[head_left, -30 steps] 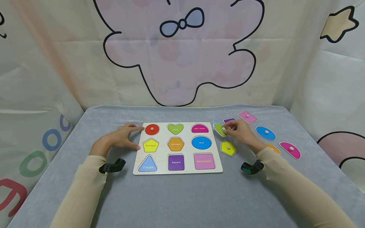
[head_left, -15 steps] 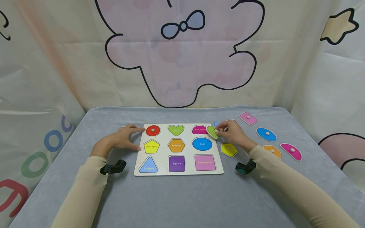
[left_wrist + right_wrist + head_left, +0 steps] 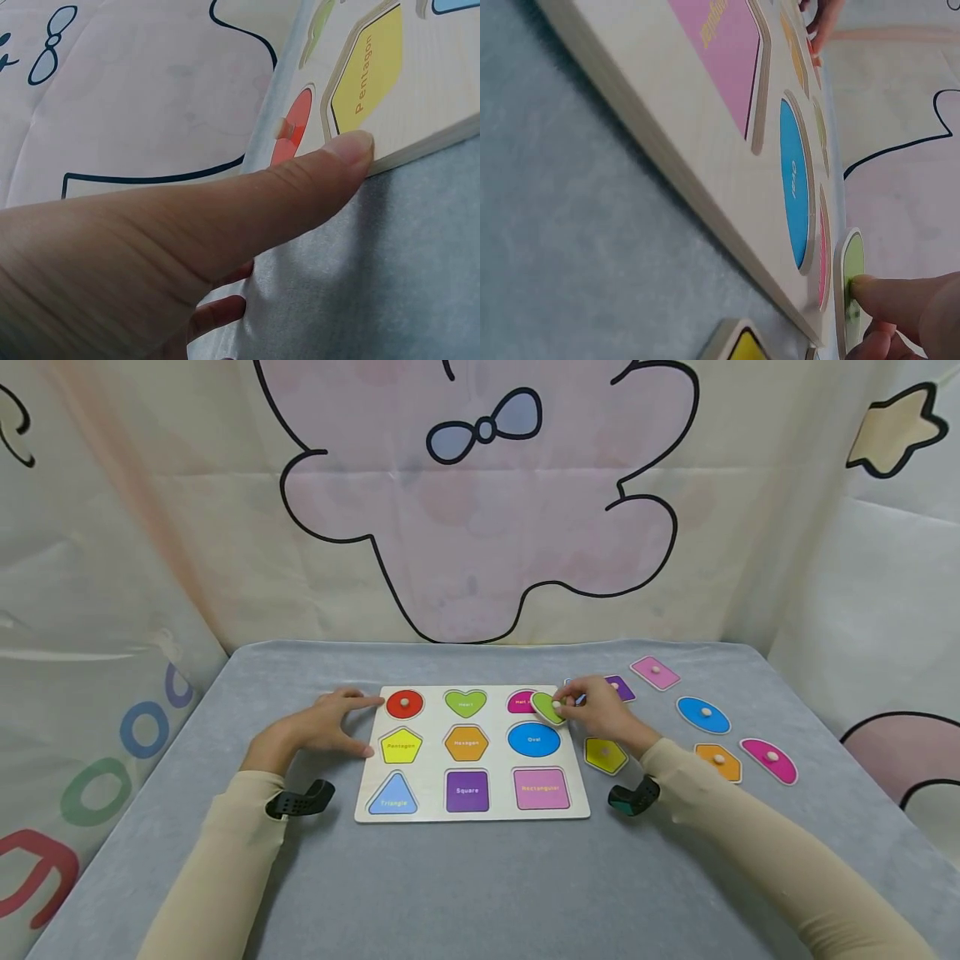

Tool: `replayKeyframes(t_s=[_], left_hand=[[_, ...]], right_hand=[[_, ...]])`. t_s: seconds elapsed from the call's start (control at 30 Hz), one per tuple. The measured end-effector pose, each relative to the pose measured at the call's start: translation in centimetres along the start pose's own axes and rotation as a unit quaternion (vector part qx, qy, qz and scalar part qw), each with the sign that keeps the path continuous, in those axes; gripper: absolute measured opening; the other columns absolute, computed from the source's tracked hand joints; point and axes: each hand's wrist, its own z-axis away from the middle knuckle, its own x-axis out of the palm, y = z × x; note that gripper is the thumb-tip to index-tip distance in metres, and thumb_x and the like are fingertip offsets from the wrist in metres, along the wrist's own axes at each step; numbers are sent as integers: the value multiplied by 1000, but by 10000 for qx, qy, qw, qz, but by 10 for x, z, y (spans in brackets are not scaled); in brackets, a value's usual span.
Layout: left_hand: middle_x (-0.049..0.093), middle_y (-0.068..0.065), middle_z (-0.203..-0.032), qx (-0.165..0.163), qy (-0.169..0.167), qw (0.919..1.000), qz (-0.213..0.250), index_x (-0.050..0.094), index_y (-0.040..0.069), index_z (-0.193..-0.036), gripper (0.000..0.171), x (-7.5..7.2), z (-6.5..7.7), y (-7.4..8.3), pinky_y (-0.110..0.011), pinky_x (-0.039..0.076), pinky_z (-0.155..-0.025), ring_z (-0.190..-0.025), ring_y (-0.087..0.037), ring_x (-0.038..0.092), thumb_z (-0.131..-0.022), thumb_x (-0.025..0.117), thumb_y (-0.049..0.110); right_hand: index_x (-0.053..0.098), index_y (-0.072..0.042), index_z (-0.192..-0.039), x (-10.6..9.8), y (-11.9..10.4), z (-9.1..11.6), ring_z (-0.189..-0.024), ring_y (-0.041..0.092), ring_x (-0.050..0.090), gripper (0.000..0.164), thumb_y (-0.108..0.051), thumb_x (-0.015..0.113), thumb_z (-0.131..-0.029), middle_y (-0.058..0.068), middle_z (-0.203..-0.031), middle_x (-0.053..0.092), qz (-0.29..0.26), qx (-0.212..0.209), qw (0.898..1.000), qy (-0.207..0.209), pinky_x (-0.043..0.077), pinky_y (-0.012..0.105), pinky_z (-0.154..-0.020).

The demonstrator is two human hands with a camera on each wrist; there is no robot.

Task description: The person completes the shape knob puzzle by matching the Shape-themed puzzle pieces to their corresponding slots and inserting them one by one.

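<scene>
A white wooden shape puzzle board (image 3: 429, 781) lies flat on the table, with a red circle piece (image 3: 395, 703) seated in its upper left recess. My left hand (image 3: 303, 731) rests at the board's left edge, thumb and index finger spread; in the left wrist view the thumb (image 3: 315, 176) touches the edge beside the pentagon recess. My right hand (image 3: 603, 710) pinches a green heart piece (image 3: 546, 710) by its knob. That piece is held tilted over the board's upper right corner, partly covering the half-round recess; the right wrist view shows the thumb on the heart piece (image 3: 853, 259).
Right of the board lie a yellow pentagon (image 3: 604, 758), a purple square (image 3: 622, 690), a pink rectangle (image 3: 660, 676), a blue oval (image 3: 697, 713), an orange hexagon (image 3: 723, 767) and a magenta half round (image 3: 772, 765). A blue piece is mostly hidden behind the right hand.
My right hand has lifted the green heart from beside the board and carried it left over the upper right corner. The purple square shows more now. My left hand stays at the edge.
</scene>
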Motion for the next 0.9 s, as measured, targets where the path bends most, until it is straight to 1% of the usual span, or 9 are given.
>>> replayKeyframes(t_s=[0.1,0.33,0.5,0.6,0.8,0.9], left_hand=[[26,-27,-160,-19,10,10000,-5,37,19,-157,95,0,-1,0,-74,31,-111,-142,-51,27,-79,85,42],[26,-25,-161,-27,19,10000,-12,37,20,-157,93,1,-3,-1,-74,31,-112,-143,-50,26,-80,84,41],[26,-26,-161,-22,6,10000,-13,38,19,-157,94,0,-2,-2,-74,31,-112,-143,-50,26,-79,85,42],[26,-26,-160,-26,3,10000,-6,38,19,-157,94,0,-1,-2,-74,30,-112,-143,-50,26,-79,85,42],[26,-26,-161,-47,4,10000,-13,38,20,-157,94,1,-1,-2,-74,30,-112,-143,-50,26,-79,85,42],[27,-26,-161,-36,14,10000,-17,38,20,-157,93,2,-2,-2,-74,31,-112,-143,-50,26,-79,85,42]], right_hand=[[73,-3,-109,2,-2,-2,-91,24,52,15,-11,68,-96,6,-87,55,-1,66,10000,-44,46,25,-69],[72,-1,-108,4,-7,-5,-90,25,52,15,-9,68,-96,7,-85,55,-11,-47,10000,-81,46,26,-71],[72,0,-108,7,-10,-8,-89,25,53,15,-8,68,-96,7,-85,56,-31,-91,9999,-118,46,26,-72],[72,0,-108,9,-13,-9,-89,24,52,15,-8,68,-96,7,-85,56,-52,-94,9999,-134,45,25,-71],[72,0,-108,13,-19,-11,-86,23,51,16,-8,69,-95,7,-84,55,-117,-111,9998,-142,44,22,-63],[72,-2,-109,15,-21,-13,-88,23,52,17,-10,69,-95,7,-85,56,-91,-61,9998,-194,44,23,-65]])
